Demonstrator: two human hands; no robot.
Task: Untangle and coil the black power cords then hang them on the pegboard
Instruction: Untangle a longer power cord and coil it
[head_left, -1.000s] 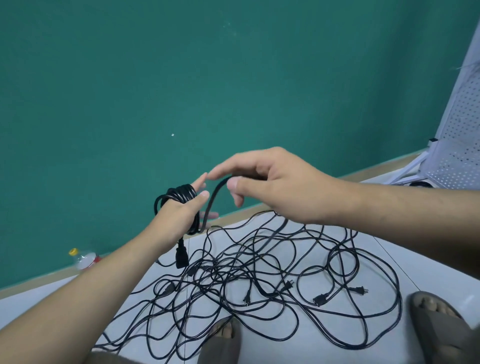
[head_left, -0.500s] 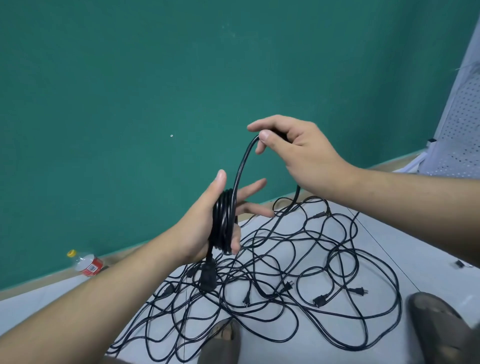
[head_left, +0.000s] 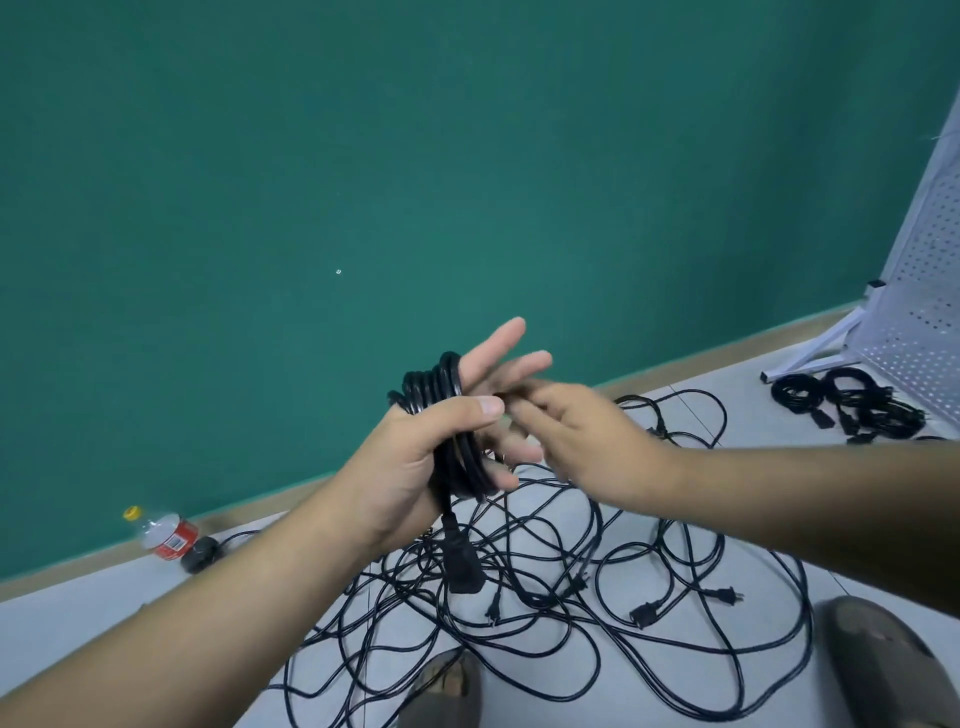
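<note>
A black power cord is wound in several loops (head_left: 435, 383) around my left hand (head_left: 415, 467), whose thumb presses on the coil while the fingers stick out straight. The cord's black plug (head_left: 461, 564) dangles below that hand. My right hand (head_left: 582, 441) is just right of the coil, fingertips pinched on the cord near my left thumb. A tangle of black cords (head_left: 597, 587) lies on the pale floor beneath both hands. The white pegboard (head_left: 930, 270) stands at the far right.
Coiled black cords (head_left: 852, 400) lie on the floor at the pegboard's foot. A plastic bottle (head_left: 163, 535) with a red label and a small black object lie by the green wall at left. My two sandalled feet (head_left: 883, 670) show at the bottom edge.
My right hand has come down from its raised position to my left hand, bringing the cord around the coil. My left hand has lifted slightly and the pegboard's foot with coiled cords has come into view.
</note>
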